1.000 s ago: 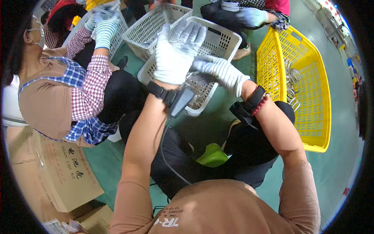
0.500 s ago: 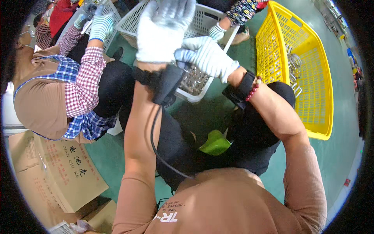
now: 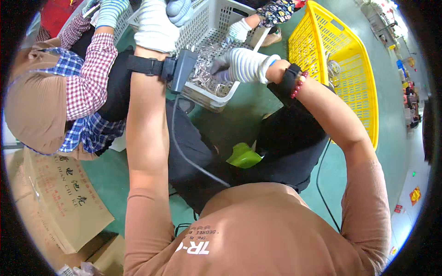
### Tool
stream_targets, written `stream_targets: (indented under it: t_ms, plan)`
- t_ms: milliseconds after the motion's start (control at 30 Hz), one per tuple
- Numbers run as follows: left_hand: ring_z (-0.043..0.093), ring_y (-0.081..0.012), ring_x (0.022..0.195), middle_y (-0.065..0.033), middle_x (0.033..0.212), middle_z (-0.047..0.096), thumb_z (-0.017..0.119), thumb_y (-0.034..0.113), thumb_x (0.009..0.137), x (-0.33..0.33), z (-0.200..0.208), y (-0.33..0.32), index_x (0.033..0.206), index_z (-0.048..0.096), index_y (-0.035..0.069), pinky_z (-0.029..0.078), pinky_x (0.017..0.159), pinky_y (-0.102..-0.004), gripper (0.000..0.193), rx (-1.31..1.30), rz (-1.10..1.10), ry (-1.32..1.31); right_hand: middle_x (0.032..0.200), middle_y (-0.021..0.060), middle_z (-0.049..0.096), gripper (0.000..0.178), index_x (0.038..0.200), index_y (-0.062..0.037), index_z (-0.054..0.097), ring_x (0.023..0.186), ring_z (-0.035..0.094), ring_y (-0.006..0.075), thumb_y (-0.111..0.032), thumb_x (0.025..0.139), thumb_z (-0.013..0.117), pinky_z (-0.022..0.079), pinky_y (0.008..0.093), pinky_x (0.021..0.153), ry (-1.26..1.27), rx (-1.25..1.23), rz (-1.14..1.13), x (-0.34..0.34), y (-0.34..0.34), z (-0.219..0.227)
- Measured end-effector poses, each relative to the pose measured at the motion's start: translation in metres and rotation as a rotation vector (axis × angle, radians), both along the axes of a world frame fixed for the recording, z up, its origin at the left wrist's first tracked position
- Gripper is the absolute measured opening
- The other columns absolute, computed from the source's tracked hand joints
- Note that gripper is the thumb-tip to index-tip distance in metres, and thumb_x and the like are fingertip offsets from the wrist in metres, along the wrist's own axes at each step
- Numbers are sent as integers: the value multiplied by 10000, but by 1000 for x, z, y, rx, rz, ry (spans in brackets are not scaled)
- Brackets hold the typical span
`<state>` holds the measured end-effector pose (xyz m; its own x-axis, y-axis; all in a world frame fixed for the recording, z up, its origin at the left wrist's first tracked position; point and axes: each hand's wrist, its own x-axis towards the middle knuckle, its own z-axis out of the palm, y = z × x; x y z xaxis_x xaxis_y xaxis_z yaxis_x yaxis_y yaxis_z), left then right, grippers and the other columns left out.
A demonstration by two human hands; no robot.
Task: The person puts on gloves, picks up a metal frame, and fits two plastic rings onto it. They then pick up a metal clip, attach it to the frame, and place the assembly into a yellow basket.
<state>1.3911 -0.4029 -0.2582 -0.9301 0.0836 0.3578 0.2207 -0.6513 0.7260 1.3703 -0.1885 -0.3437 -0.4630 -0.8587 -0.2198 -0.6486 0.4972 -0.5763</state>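
Parts (image 3: 202, 72) lie in the basket (image 3: 208, 100) ahead, a carton (image 3: 69, 207) at left, a crate (image 3: 305, 62) right.

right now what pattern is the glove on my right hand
The glove is white with thin bluish-grey stripes, best seen in the head view.

We saw a green floor (image 3: 389, 108) beneath everything. Ahead of us, a pale perforated plastic basket (image 3: 209, 98) stood on it; to our right stood a yellow slotted crate (image 3: 304, 51), well apart from the brown cardboard box (image 3: 64, 221) that sat on our left.
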Motion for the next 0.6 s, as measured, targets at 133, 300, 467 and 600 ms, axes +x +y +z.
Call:
stream_targets:
  t_ms: [133,300,467,600]
  plan:
    - [298,-129,289,13,422,405,369,739,1023,11,1,0,615,595,138,212,306,-279,761,-177,324,-349,1198,147,742,550,1393,-142,649,1082,701,297,-291,878,772,537,403,960,35,317,-108,-29,-13,-43]
    - [500,-80,434,-8,609,624,423,617,1063,9,15,-4,849,701,68,377,427,-204,652,-358,392,-339,1380,230,647,819,1546,-98,458,1257,638,371,-326,825,773,504,433,1061,16,363,-126,-62,-68,-133]
    - [592,-89,518,-25,723,689,496,525,1072,2,-1,-8,978,706,30,461,499,-210,546,-269,378,-283,1244,214,720,403,1172,-38,761,1173,697,362,-317,908,637,547,451,1001,154,495,-51,-79,-101,-190]
    - [743,-167,916,-164,1129,750,476,441,1095,-8,-43,-68,1292,660,23,611,810,-312,498,-549,195,-308,1042,245,751,276,1013,-21,786,981,751,377,-205,868,640,591,452,869,296,358,-229,-123,-91,-178]
